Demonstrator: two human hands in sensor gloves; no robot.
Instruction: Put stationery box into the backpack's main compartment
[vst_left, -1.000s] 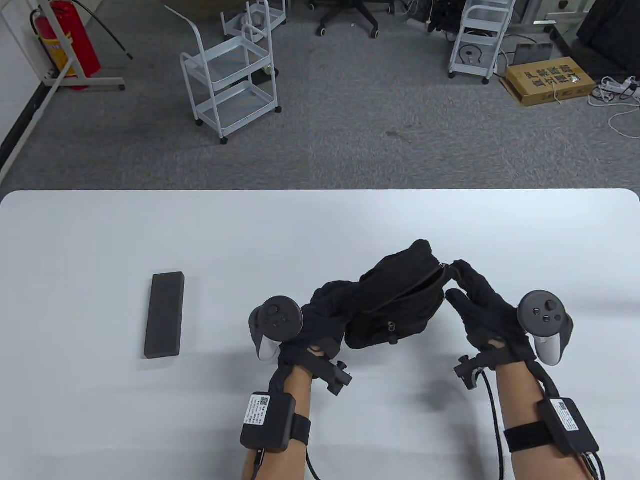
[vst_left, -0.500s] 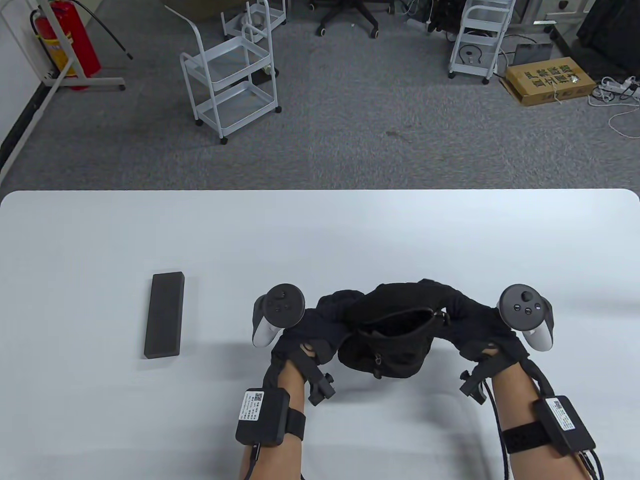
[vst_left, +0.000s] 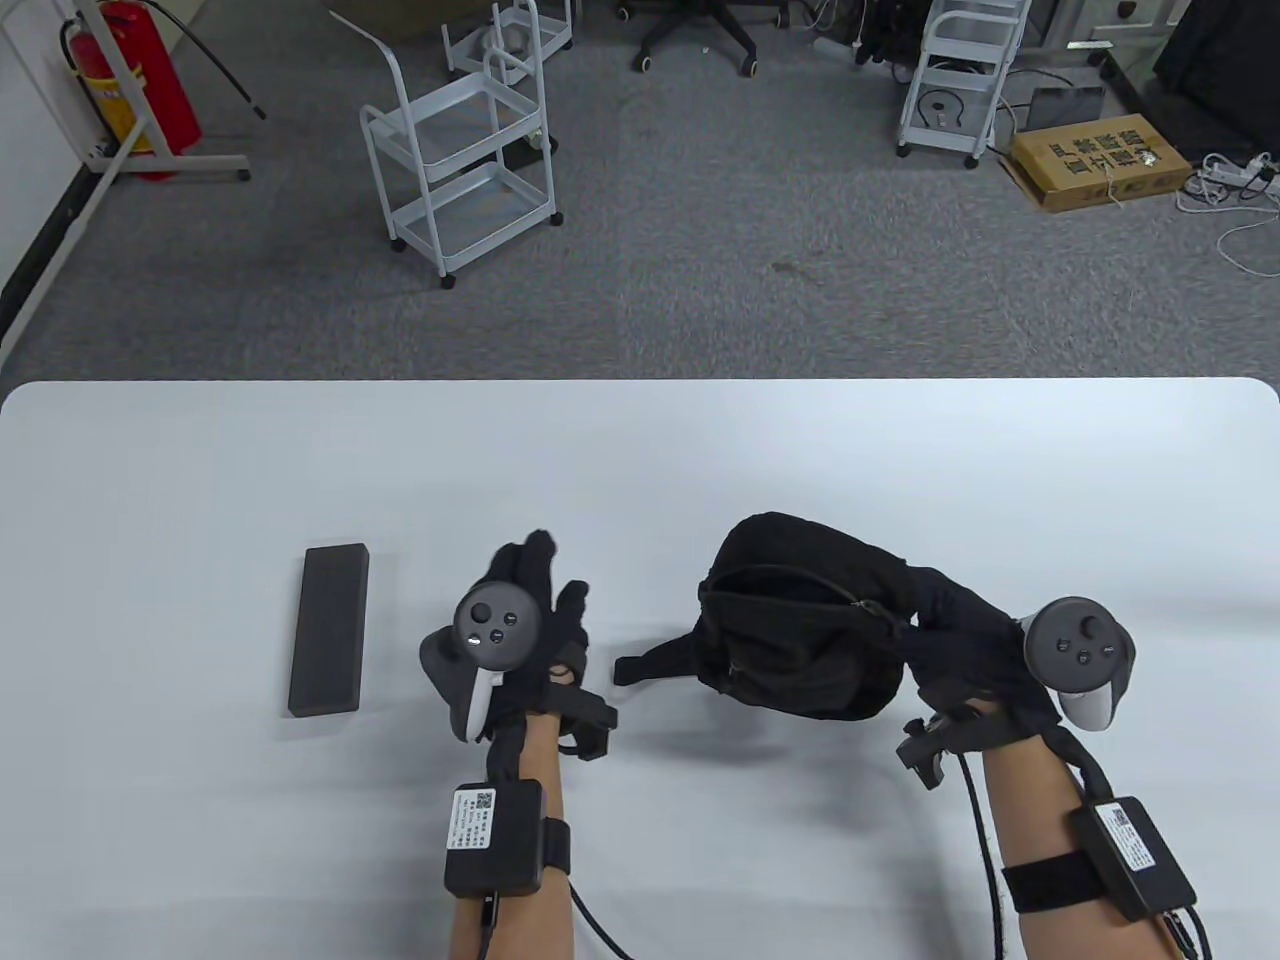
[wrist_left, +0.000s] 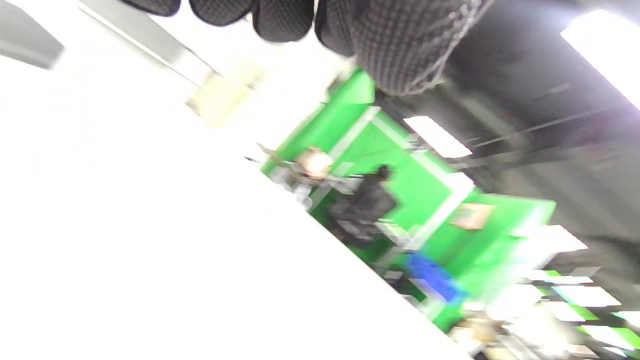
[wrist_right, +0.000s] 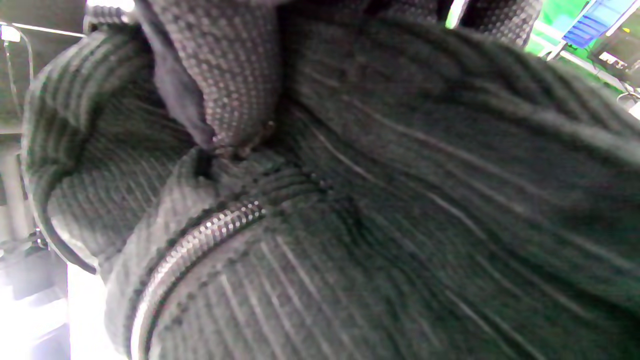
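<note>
Table view: we log stationery box flat on worktop, left side, long axis near-to-far, well apart from backpack. Right hand grips backpack's right edge, main zip gaping. Left hand empty, fingers spread, between box and backpack. Risk, we judge: soft mouth collapses under one-hand hold; long box snags zipper if entered crosswise.

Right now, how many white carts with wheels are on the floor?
3. One cart at left behind the table, a second just behind it, a third at right. More may be hidden.
</note>
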